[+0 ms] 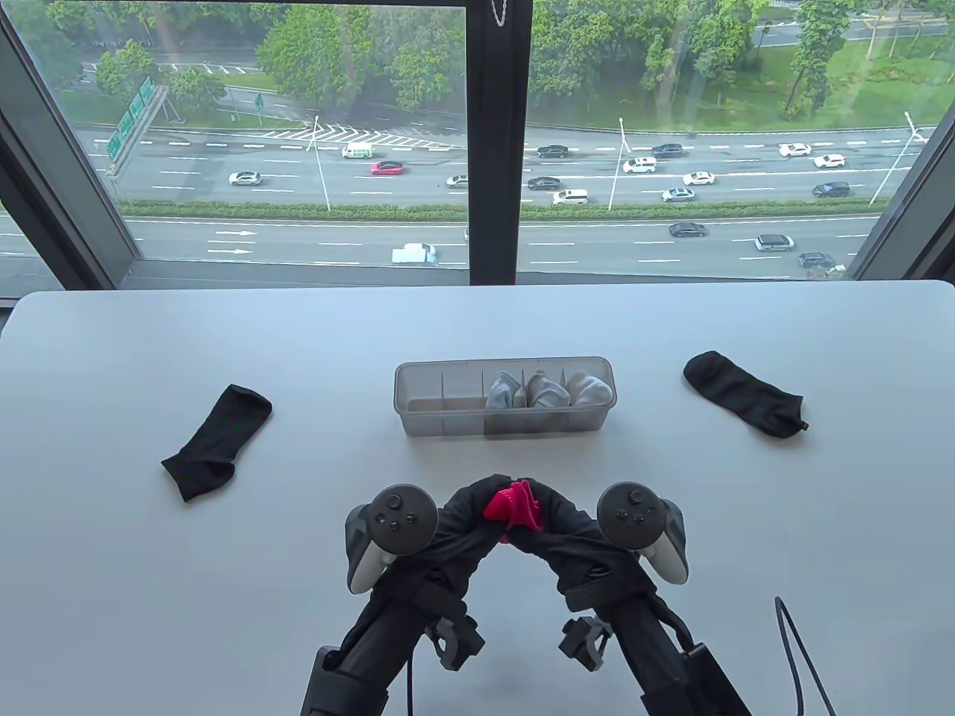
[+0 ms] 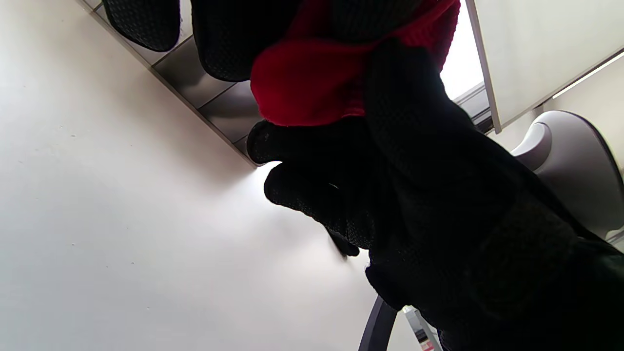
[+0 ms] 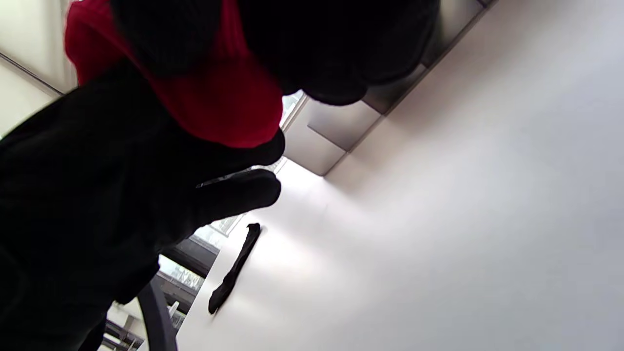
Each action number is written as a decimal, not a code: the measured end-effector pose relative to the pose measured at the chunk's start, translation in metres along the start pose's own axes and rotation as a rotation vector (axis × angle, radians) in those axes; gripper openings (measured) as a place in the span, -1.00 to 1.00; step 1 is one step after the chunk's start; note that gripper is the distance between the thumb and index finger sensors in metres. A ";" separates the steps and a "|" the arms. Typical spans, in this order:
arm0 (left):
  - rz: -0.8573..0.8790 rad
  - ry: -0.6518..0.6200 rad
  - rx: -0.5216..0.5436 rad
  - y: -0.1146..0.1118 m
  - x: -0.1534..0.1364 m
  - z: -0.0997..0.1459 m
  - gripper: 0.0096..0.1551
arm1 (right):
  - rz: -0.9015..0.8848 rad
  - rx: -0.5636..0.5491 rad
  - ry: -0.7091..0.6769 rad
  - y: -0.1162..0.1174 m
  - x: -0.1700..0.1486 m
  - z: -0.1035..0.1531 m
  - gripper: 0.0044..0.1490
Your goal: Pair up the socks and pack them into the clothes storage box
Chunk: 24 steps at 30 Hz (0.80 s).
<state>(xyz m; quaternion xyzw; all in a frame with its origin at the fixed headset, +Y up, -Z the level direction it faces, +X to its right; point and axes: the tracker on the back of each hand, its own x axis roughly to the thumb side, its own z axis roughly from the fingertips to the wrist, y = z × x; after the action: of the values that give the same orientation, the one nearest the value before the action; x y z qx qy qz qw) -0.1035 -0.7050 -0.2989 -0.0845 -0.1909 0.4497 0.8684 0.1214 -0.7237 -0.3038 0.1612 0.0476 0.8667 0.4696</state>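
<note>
Both hands, the left hand [image 1: 477, 514] and right hand [image 1: 548, 522], meet above the counter [image 1: 149, 597] just before the box [image 1: 505, 397], fingers [image 2: 302, 146] clamped on the red socks [image 1: 513, 507], apparently bundling the pair. Next it goes into one of the box's free left cells. Two black socks, left sock [image 1: 216, 441] and right sock [image 1: 742, 394], wait well apart.

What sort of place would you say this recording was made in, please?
Probably an upper-floor office or lab: a plain white table stands against a big window overlooking a busy highway far below, and ceiling light panels show overhead.
</note>
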 end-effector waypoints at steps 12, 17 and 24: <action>-0.092 -0.023 -0.002 0.008 0.010 0.002 -0.43 | 0.247 0.038 -0.079 0.006 0.013 0.002 -0.45; -0.142 -0.067 0.020 0.002 0.013 0.000 -0.53 | 0.315 0.122 -0.076 0.018 0.013 0.000 -0.47; -0.041 -0.060 0.033 0.009 0.005 0.000 -0.16 | 0.265 0.096 -0.055 0.015 0.012 -0.001 -0.45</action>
<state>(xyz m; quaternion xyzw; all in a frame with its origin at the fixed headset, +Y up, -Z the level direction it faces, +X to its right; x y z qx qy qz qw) -0.1081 -0.6961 -0.3002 -0.0527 -0.2113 0.4374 0.8725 0.1032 -0.7223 -0.2989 0.2119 0.0544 0.9131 0.3442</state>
